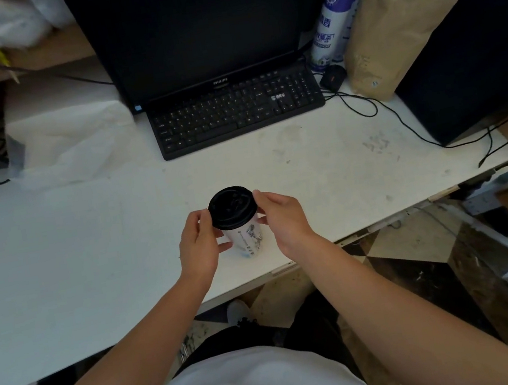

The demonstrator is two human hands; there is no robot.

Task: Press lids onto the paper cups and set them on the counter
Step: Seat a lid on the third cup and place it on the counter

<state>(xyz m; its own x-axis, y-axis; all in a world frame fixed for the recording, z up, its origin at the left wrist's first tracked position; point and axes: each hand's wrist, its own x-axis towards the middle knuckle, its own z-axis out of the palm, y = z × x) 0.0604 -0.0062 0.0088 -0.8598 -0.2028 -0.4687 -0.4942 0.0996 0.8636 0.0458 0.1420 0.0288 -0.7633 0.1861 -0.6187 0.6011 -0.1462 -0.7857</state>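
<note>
Left hand point(199, 243) curls round the paper cup point(247, 240). Right hand point(281, 218) pinches the rim of the black lid point(231, 207), as the head view shows. The cup stands near the front edge of the white counter point(87, 233). Press evenly around the rim and brace the wall without crushing it. Behind are a keyboard point(237, 112), a dark monitor point(198, 26) and a brown paper bag point(398, 19).

Both bare forearms reach forward and converge. The left hand point(199, 243) and right hand point(283, 217) face each other, fingers and thumbs curled around the black-lidded white paper cup point(248, 238) between them.
</note>
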